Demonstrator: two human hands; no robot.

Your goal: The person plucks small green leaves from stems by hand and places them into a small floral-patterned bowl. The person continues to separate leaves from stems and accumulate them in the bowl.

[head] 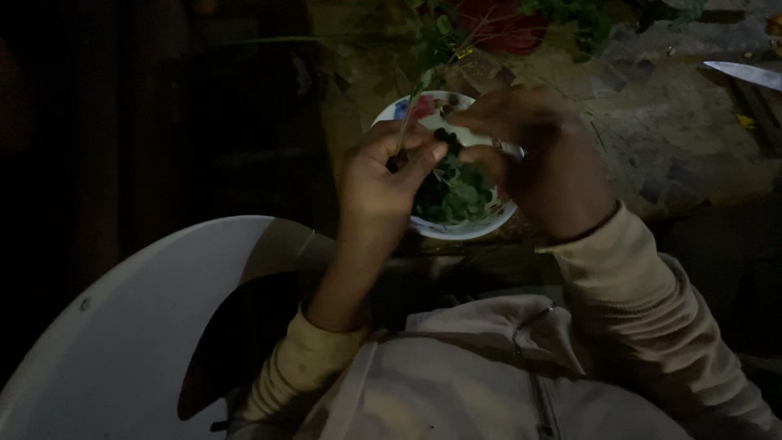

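My left hand (383, 175) pinches a thin green stem (410, 110) that rises toward the top of the view. My right hand (529, 151) hovers over a white bowl (481, 230) with a coloured pattern on its rim, its fingertips closed on small leaves at the stem. The bowl holds a heap of small round green leaves (456, 195). Both hands meet just above the bowl's middle. Cream sleeves cover my forearms.
A bunch of leafy stems with something red (497, 24) lies beyond the bowl on a rough stone surface (668, 138). A knife blade (745, 73) lies at the far right. A white plastic chair arm (138, 326) curves at lower left. The scene is dark.
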